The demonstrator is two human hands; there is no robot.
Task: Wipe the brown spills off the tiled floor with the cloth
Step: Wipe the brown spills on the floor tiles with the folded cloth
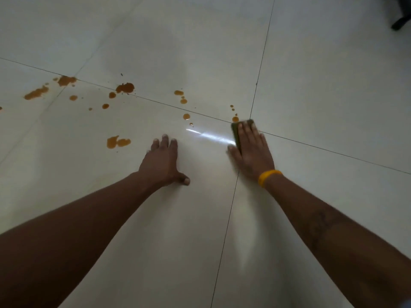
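Brown spills dot the pale tiled floor (pixel 311 85): a large blot (pixel 125 87) near a grout line, a double puddle (pixel 117 142) at the left, small drops (pixel 186 116) in the middle, and streaks (pixel 36 93) far left. My right hand (pixel 251 147), with a yellow wristband, presses flat on a dark green cloth (pixel 236 134) where the grout lines cross, just below a small brown drop (pixel 235 118). Most of the cloth is hidden under the hand. My left hand (pixel 163 161) rests flat on the floor with straight fingers, holding nothing.
A bright reflection streak (pixel 211 136) lies on the tile between my hands. A dark furniture foot (pixel 400 23) stands at the top right corner. Both forearms reach in from the bottom edge.
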